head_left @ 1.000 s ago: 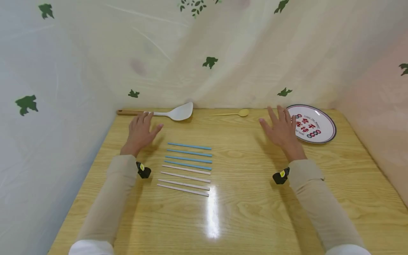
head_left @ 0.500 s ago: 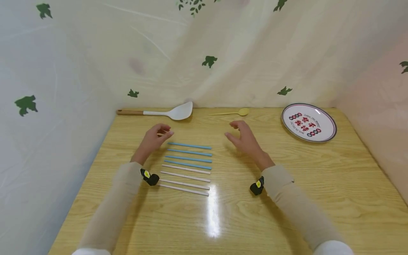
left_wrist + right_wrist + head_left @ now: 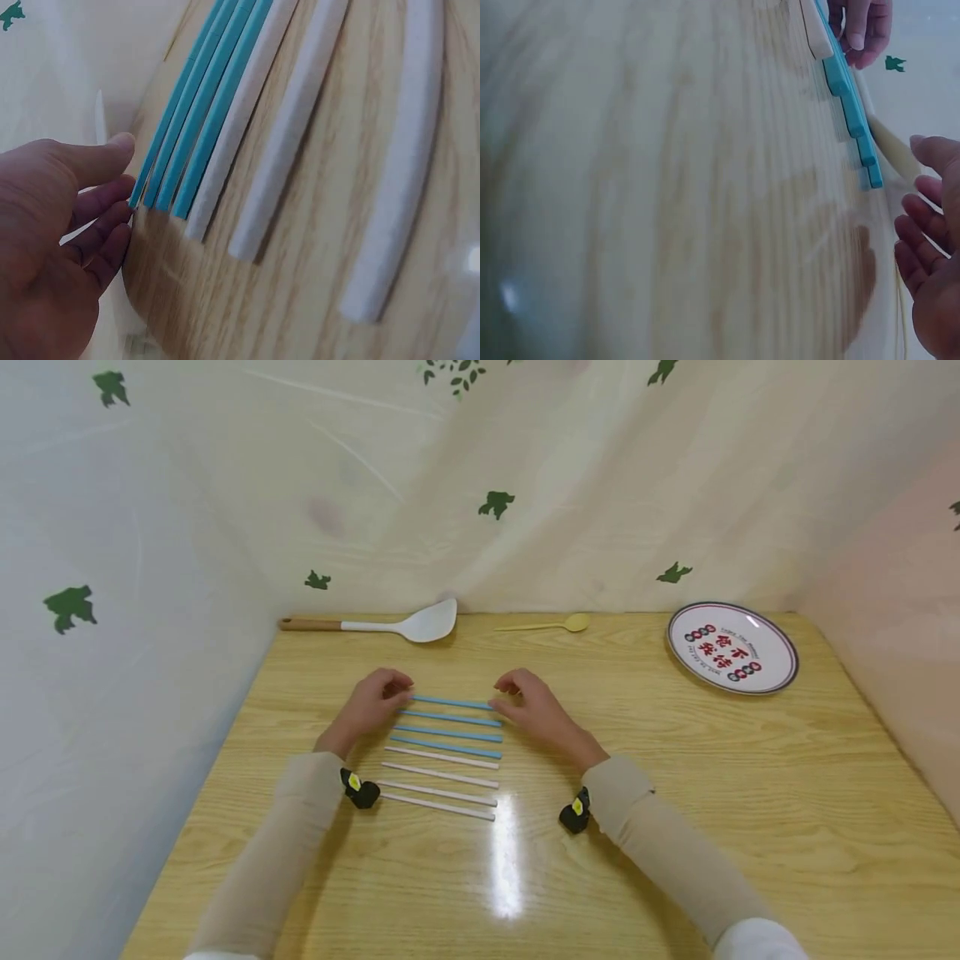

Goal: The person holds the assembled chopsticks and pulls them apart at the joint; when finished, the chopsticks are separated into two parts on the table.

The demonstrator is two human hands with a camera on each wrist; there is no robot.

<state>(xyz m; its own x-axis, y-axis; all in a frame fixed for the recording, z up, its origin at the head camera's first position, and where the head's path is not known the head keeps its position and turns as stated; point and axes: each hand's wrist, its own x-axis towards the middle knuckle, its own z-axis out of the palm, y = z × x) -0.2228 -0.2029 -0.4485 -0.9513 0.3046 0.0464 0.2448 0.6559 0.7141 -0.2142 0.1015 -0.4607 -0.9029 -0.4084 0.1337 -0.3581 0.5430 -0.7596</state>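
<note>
Several blue chopsticks (image 3: pixel 450 736) and several pale pink ones (image 3: pixel 441 775) lie side by side on the wooden table, pointing left to right. At the left end of the farthest blue chopstick (image 3: pixel 450 702) is my left hand (image 3: pixel 367 703), its fingertips right by that end. The left wrist view has the thumb held apart from the loosely bent fingers (image 3: pixel 112 217) there. My right hand (image 3: pixel 534 708) hovers at the opposite end, thumb tip overlapping it in the head view. From the right wrist, its thumb and fingers (image 3: pixel 922 217) look spread, with a gap to the blue ends.
Along the table's back edge lie a white spatula (image 3: pixel 427 624) with a wooden handle and a yellow spoon (image 3: pixel 576 622). A white plate (image 3: pixel 776 652) with red characters rests at the back right. A patterned cloth (image 3: pixel 570 485) rises behind.
Both hands have come inward and nearer the body, from beside the spatula handle and the plate to the two ends of the farthest blue chopstick. The chopsticks have stayed in place.
</note>
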